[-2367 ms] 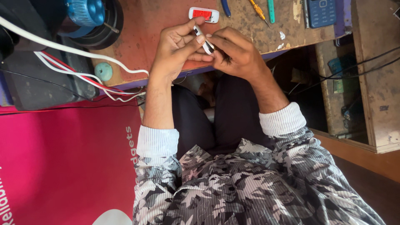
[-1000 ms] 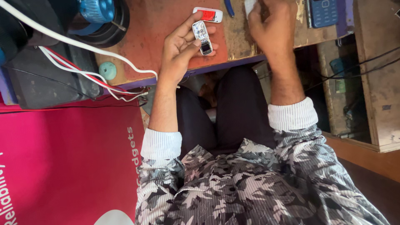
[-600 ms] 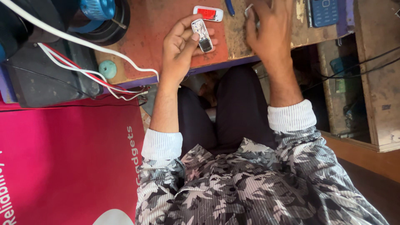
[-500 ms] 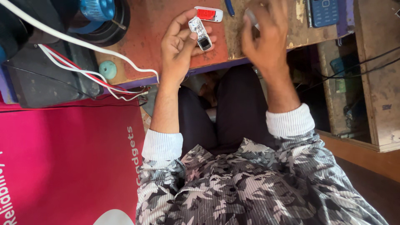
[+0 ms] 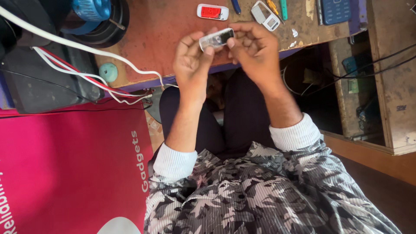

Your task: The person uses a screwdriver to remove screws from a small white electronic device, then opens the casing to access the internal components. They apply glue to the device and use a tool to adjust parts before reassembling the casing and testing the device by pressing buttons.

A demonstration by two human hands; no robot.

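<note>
My left hand [image 5: 190, 60] and my right hand [image 5: 255, 50] meet over the front edge of a worn wooden bench [image 5: 160, 39]. Between their fingertips they hold a small silver-grey phone body [image 5: 216, 38], lying sideways. My left thumb and fingers pinch its left end, and my right fingers grip its right end. Both sleeves are white-cuffed under a grey patterned shirt, and my lap is below.
On the bench lie a white and red phone part [image 5: 212, 11], a white phone frame [image 5: 265, 15], screwdrivers [image 5: 281, 8] and a blue keypad phone [image 5: 334, 11]. A blue round tool [image 5: 91, 8], white and red cables [image 5: 86, 73] and a teal disc [image 5: 108, 71] sit at left. A pink panel [image 5: 65, 173] fills the lower left.
My right hand has come back down from the far side of the bench and taken hold of the phone body, which now lies sideways. A white frame now rests on the bench.
</note>
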